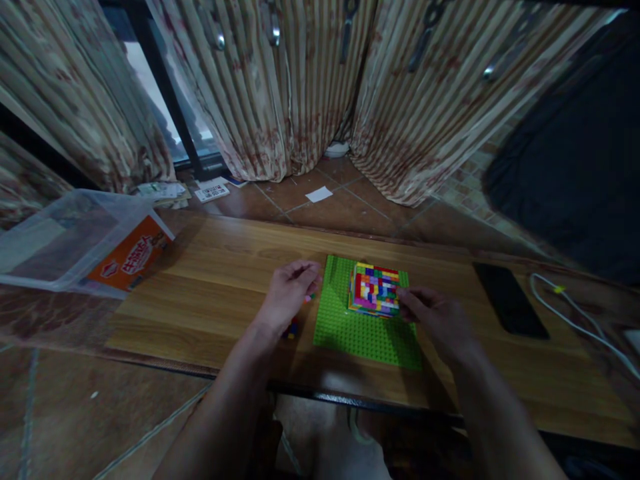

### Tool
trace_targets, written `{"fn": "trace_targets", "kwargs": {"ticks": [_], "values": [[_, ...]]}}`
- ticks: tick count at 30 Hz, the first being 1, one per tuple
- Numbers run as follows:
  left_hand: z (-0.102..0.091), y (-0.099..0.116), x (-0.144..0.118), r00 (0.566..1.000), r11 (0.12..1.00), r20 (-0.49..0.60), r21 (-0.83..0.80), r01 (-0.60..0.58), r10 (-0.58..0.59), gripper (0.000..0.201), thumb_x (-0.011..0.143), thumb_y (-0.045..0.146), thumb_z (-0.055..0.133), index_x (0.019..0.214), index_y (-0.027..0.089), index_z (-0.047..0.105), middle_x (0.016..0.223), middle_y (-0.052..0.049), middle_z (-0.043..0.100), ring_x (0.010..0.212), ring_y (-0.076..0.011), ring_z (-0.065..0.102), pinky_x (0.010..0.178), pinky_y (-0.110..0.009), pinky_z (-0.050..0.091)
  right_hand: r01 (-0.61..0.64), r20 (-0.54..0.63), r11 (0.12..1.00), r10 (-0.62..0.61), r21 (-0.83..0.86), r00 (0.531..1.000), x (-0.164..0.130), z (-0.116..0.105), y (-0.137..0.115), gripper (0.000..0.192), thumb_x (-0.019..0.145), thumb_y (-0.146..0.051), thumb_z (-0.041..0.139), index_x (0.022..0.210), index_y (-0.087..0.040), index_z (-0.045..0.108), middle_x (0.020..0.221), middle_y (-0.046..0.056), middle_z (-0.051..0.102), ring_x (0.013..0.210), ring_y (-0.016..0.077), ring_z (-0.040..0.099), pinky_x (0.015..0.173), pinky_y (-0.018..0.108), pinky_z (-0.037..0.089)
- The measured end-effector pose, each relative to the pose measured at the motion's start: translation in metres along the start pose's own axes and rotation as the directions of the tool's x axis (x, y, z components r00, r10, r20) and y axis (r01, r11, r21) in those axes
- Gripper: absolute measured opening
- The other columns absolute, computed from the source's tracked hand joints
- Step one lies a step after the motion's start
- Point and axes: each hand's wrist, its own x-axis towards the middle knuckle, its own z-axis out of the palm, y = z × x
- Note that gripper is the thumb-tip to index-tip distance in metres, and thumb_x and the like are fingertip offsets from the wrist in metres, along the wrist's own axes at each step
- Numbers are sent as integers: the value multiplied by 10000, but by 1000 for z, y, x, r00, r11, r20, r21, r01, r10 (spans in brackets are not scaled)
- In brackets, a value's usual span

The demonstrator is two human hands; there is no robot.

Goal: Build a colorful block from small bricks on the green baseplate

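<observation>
A block built of many coloured toy bricks (374, 292) stands on a green studded baseplate (345, 337) on the table. My right hand (440, 317) is at the block's right side, thumb and fingers pinched together at its edge. Whether a loose brick is between those fingertips is too small to tell. Left of the baseplate, my left hand (289, 290) hovers over the wood with its fingers curled closed. Tiny coloured bricks (309, 297) show just below its fingertips; I cannot tell if they are held or lying there. More loose bricks (291, 329) lie partly hidden beside my left wrist.
A black phone (510, 300) lies on the wooden table (200, 287) at the right, with a white cable (580, 317) beyond it. A clear plastic bin (60, 267) with an orange label stands at the left end. Curtains (295, 100) hang behind the table.
</observation>
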Motion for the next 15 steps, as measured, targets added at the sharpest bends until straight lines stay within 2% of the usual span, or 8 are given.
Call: {"fn": "trace_targets", "kwargs": {"ticks": [9, 15], "values": [[0, 1, -1, 1000, 1000, -5, -9, 9, -9, 269, 695, 392, 719, 800, 144, 700, 682, -24, 646, 566, -95, 547, 526, -207, 419, -105, -21, 979, 110, 175, 994, 3, 4, 6, 446, 506, -535, 863, 673, -154, 703, 567, 14, 626, 485, 107, 556, 441, 213, 484], [0, 0, 0, 1000, 1000, -4, -11, 20, -20, 272, 702, 389, 719, 811, 141, 695, 682, -22, 642, 558, -91, 542, 506, -200, 404, -107, -15, 972, 113, 211, 994, 0, 6, 6, 424, 526, -511, 866, 686, -158, 694, 571, -1, 617, 492, 94, 544, 461, 202, 470]]}}
